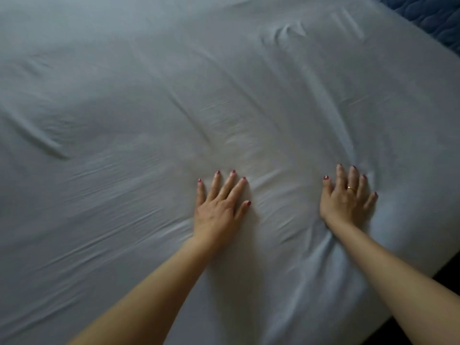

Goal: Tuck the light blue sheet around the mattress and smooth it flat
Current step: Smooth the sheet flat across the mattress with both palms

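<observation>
Light blue sheet (149,108) covers the whole mattress top and fills nearly all of the head view; we note it drawn over the right edge and the near right corner, where the mattress (445,255) shows only as a covered side wall. Both our hands lie palm down on the sheet, near the right end of the bed. Left hand (220,207): fingers straight and spread apart, pressing flat on the cloth, holding nothing. Right hand (347,199): likewise flat, fingers extended and slightly fanned, a gold ring (351,188) on one finger; it sits close to the right edge. Creases bunch between and just behind the two wrists. Longer wrinkles run diagonally across the middle and left of the sheet, with one small pucker near the far right. Dark blue quilted fabric (430,18) shows beyond the far right corner.
</observation>
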